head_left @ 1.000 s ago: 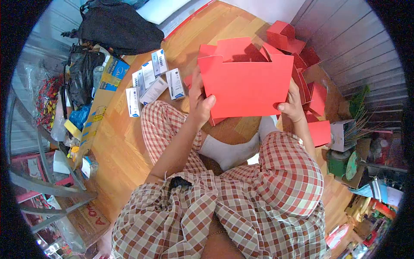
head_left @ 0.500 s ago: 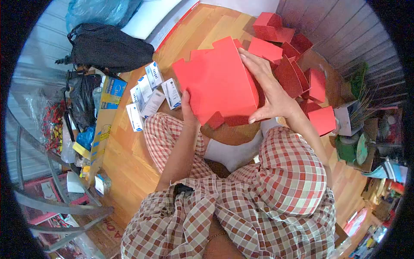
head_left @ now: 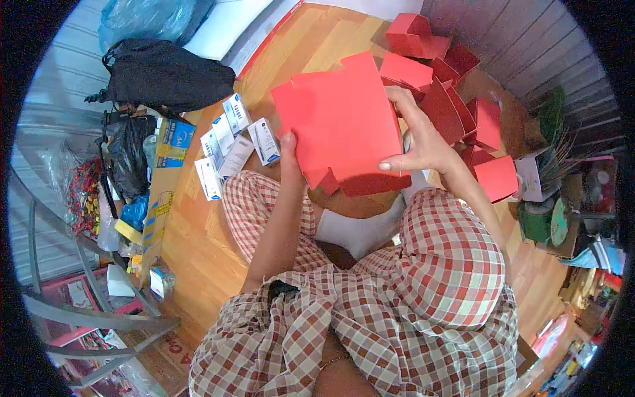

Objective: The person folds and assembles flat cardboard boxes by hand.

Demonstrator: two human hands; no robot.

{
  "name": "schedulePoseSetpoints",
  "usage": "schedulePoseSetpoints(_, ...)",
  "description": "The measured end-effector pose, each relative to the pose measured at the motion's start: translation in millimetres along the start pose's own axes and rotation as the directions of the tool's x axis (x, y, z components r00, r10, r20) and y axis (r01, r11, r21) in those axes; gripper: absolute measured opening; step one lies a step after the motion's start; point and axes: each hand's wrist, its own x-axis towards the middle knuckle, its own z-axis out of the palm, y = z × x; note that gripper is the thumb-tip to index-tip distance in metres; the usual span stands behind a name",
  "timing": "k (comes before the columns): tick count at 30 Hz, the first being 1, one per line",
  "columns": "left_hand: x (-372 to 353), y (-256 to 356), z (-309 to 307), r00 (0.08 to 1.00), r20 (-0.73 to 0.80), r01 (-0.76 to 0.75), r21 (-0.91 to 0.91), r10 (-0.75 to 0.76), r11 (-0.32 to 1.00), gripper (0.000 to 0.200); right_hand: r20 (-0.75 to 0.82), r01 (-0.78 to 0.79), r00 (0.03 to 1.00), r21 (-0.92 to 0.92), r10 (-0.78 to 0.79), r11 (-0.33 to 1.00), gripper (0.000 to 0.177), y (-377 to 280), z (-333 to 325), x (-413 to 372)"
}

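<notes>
A red cardboard box (head_left: 344,126) with tabs and flaps along its edges is held up above the crossed legs. My left hand (head_left: 291,159) grips its lower left edge, the thumb on the near face and the other fingers hidden behind it. On the box's right side is my right hand (head_left: 423,142), its thumb along the lower right part and its fingers bent over the side. Several small white and blue boxes (head_left: 236,157) lie on the wooden floor left of the held box. Behind it to the right, several red boxes (head_left: 444,109) are heaped, some with open sides.
A black backpack (head_left: 165,74) lies at the upper left, near a blue plastic bag (head_left: 152,20). Down the left side are a cardboard box (head_left: 159,198) and a curved metal frame (head_left: 99,317). At the right are a green pot (head_left: 536,221) and assorted goods.
The red box has turned slightly and its large face shows more squarely. My right hand has moved a little lower and to the right, its fingers more bent.
</notes>
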Motion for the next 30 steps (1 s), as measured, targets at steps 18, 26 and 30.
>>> schedulePoseSetpoints(18, -11.9, 24.4, 46.5, 0.996, 0.087, -0.002, 0.017, 0.001, 1.000, 0.045, -0.199, -0.167, 0.925, 0.552, 0.323, 0.817, 0.041, 7.1, 10.4, -11.8)
schedulePoseSetpoints(26, -20.1, 32.5, 60.2, 0.980, 0.140, -0.159, 0.099, 0.144, 0.982, 0.039, -0.220, -0.289, 0.851, 0.562, 0.477, 0.775, 0.037, -3.0, 6.1, -9.5)
schedulePoseSetpoints(30, -22.8, 30.7, 65.0, 0.972, 0.128, -0.217, 0.188, 0.195, 0.958, 0.038, -0.202, -0.272, 0.876, 0.543, 0.438, 0.795, 0.044, 8.3, 0.0, -11.9)
